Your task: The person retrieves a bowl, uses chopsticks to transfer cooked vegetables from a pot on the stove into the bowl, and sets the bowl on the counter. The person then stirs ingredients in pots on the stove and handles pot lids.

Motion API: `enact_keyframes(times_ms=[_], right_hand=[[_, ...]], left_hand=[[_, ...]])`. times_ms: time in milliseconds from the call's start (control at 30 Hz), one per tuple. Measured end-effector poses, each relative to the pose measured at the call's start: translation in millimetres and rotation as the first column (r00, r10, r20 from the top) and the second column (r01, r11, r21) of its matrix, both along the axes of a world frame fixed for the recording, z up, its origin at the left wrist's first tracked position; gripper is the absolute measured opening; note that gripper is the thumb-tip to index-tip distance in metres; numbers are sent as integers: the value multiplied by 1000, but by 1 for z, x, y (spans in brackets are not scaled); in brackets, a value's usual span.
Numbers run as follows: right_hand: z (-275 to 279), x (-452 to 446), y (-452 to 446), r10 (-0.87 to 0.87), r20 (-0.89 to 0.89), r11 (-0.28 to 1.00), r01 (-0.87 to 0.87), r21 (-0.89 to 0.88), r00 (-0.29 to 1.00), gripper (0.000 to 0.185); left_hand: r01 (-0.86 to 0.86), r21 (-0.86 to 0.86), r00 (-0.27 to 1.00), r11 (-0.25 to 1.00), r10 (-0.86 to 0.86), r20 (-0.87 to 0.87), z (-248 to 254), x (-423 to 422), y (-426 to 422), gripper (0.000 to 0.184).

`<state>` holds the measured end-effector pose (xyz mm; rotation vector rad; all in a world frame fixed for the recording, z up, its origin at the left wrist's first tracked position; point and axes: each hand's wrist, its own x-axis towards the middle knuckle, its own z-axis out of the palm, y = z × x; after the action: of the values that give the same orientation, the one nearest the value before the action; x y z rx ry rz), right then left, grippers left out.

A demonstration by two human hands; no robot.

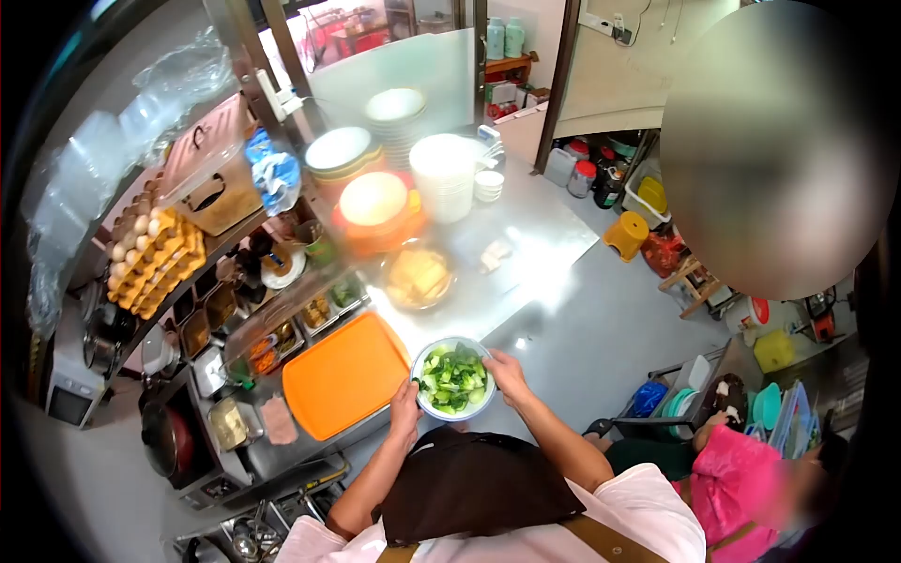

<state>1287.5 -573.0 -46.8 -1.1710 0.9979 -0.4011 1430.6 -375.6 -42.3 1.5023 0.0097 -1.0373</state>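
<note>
Between my two hands is a white bowl (421,405) filled with chopped green vegetables (454,377). My left hand (405,408) grips its left rim, and my right hand (507,374) has hold of the right side. The bowl is roughly level, in front of my dark apron (479,483). Just left of it, an orange cutting board (345,375) lies on the steel counter. Beyond the bowl, a clear bowl of yellow pieces (419,275) stands on the same counter. The fingers under the bowl are partly hidden.
Stacked bowls (338,150) and white containers (441,178) crowd the counter's back. Egg trays (155,249) sit on the left shelf above ingredient tins (272,347). At the lower right, a person in a pink top (737,479) is near a cluttered sink area. A yellow stool (626,235) stands on the floor.
</note>
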Motion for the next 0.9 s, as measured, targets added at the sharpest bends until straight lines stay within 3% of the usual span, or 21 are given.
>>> enact_keyframes(times_ms=[133,233,267,367,467,567,600,700,733,900], right_hand=[[-2,26,-63,35,-96,995,-25,100,995,42],[19,35,-96,32,-40,971,-22,239,999,45],[-18,36,-107,-21,-14,997,22,78,1000,47],[2,42,-132,18,-25,965,-11,261,1000,44],[-20,45,-160,-13,-9,939,15,345,1000,36],[-8,52,-190,98,-154,897,-20,443,983,30],[-22,44,-203,120,-78,892,-73,445,990,30],[-67,45,-248,-21,-205,841,128,526,979,35],[-73,49,-265,15,-301,865,139,482,954,40],[-86,62,-321,68,-401,960,50,276,913,41]], left_hand=[[27,13,997,1000,-26,-69,-13,32,-62,50],[105,-165,963,981,-142,-231,5,41,-91,57],[123,-151,946,981,-162,-281,2,44,-99,61],[75,-131,945,989,-112,-308,30,37,-123,61],[37,-160,944,986,-87,-317,18,35,-137,60],[-33,-186,951,982,-26,-307,3,22,-150,62],[-43,-168,954,985,-9,-299,5,17,-155,60],[-114,-177,961,978,63,-270,-3,-2,-171,57],[-161,-172,956,972,110,-270,-4,-8,-178,54],[-274,-136,942,952,237,-238,-3,-32,-214,51]])
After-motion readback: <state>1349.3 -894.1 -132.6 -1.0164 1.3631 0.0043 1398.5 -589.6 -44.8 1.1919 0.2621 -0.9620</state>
